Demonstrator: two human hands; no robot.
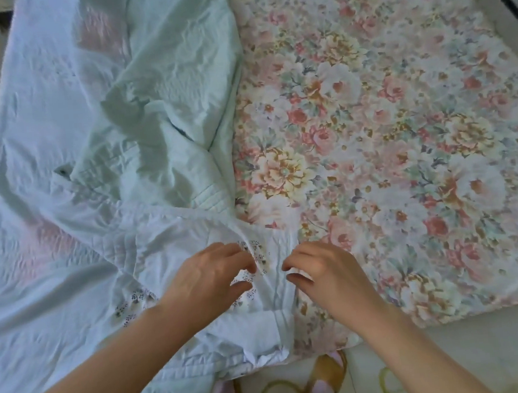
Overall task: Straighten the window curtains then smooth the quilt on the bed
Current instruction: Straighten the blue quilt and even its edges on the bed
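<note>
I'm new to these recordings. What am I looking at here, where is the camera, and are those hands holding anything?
There is no machine here: a person works with two bare hands. The single picture comes from a wide-angle camera worn on the person's head. It looks forward and down, so the arms come in from the bottom edge. Below them is a bed. Its right part shows a bare floral sheet. Its left part is covered by a pale, wrinkled quilt, which is bunched into a ridge up the middle. The left hand and the right hand sit close together at the quilt's near edge. Their fingers are curled into the cloth, so both appear to grip it. At the very bottom are the person's feet in sandals on a tiled floor.
</note>
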